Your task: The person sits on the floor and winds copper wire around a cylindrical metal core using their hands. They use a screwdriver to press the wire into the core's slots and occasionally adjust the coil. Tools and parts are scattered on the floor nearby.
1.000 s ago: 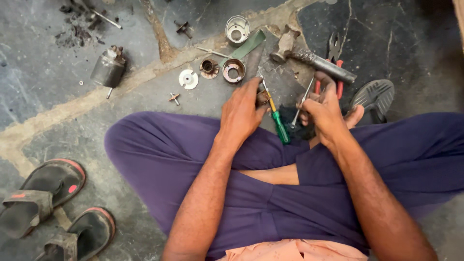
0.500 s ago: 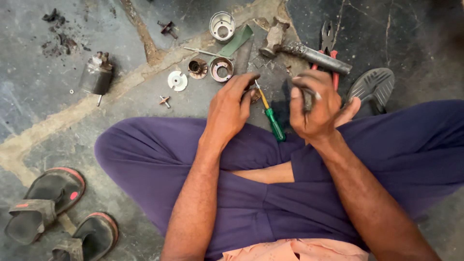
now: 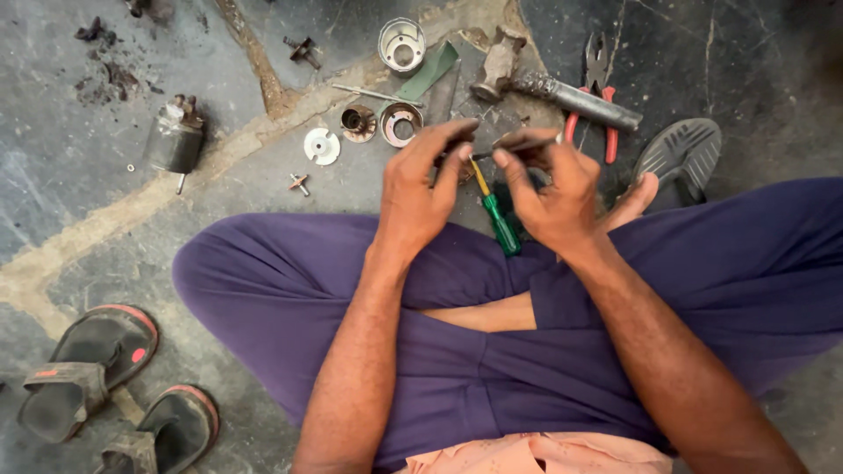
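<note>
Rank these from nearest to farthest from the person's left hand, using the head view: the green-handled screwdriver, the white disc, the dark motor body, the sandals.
1. green-handled screwdriver: just right of the left hand.
2. white disc: on the floor, to its left.
3. dark motor body: farther left.
4. sandals: bottom-left corner.

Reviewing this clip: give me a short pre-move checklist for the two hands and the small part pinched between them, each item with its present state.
1. Left hand on the thin rod: ok, fingertips at its left end.
2. Right hand pinching the rod: ok, thumb and forefinger closed on it.
3. What the rod is: cannot tell, too small.
4. Screwdriver close by: ok, green handle lies below the hands.
5. Hammer and pliers clear of the hands: ok, lying on the floor beyond.
6. Loose parts such as the metal cup: ok, spread apart.
</note>
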